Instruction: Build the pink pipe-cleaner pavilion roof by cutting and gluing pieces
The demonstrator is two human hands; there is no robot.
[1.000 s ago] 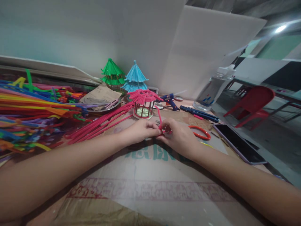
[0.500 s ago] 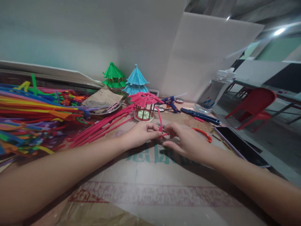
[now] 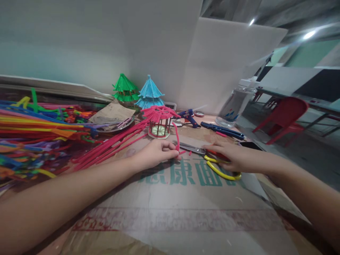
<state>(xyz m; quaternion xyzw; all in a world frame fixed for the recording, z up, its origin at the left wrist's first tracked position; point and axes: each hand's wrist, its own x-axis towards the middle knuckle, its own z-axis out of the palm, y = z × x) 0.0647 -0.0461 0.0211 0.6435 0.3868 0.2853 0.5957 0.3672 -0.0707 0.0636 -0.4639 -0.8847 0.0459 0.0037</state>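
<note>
In the head view, the left hand (image 3: 159, 153), at the centre of the frame, is nearly closed, and its thumb and fingertips pinch a thin, bent, fuzzy pink stem (image 3: 177, 136). This stem rises from the fingertips in the middle of the frame, just in front of a small round pavilion with pink fuzzy roof and brown posts (image 3: 160, 113). The right hand (image 3: 228, 154), right of the centre, is half closed; its fingers curl over the orange handle of a pair of metal scissors with one orange and one yellow handle (image 3: 200, 151). The blades point to the left, near the pink stem, and I cannot tell whether the scissors are lifted from the brown printed cardboard sheet (image 3: 164, 198). One short pink fuzzy bit (image 3: 190, 153) lies near the blades.

To the left of the pavilion, a bundle of long pink fuzzy stems (image 3: 114, 148) lies slanting, and a many-coloured heap of fuzzy stems (image 3: 47, 127) fills the left edge. Behind stand a green two-tiered tower (image 3: 124, 84) and a light blue two-tiered tower (image 3: 149, 88), above the centre of the frame
</note>
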